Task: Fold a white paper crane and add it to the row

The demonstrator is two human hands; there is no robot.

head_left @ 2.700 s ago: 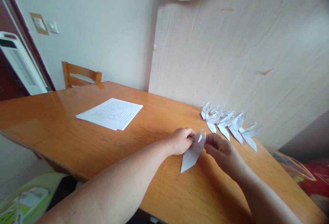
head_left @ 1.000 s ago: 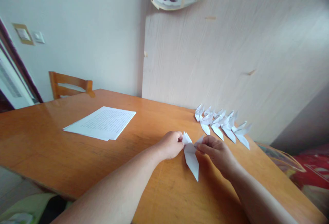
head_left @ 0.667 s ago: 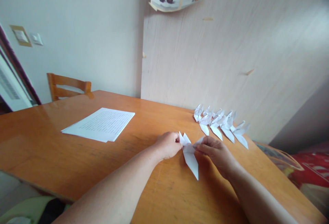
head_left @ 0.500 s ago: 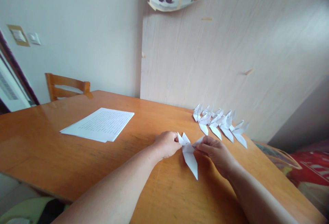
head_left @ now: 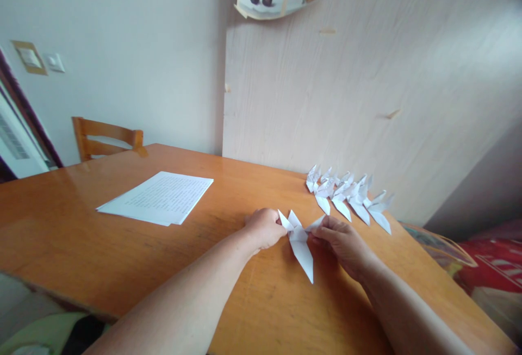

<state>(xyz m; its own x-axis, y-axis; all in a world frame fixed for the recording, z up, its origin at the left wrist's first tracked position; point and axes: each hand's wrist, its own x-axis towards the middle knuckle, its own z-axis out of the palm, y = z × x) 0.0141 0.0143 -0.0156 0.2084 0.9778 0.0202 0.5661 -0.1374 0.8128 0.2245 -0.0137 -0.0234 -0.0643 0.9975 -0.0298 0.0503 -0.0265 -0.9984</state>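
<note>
Worn on your head, a single camera looks forward and down across the table (head_left: 101, 246), near enough to show your forearms (head_left: 183, 295) cut by the bottom edge. Your left hand (head_left: 265, 230) and right hand (head_left: 336, 238) sit below and right of center, while the view reaches the wall (head_left: 142, 45) beyond, crops the poster (head_left: 281, 1) at top and takes in the chair (head_left: 106, 126) toward the left.

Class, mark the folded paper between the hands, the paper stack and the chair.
Folded paper (head_left: 301, 250): head view, on its long near flap.
Paper stack (head_left: 159, 197): head view, on its top sheet.
Chair (head_left: 108, 130): head view, top rail.
</note>
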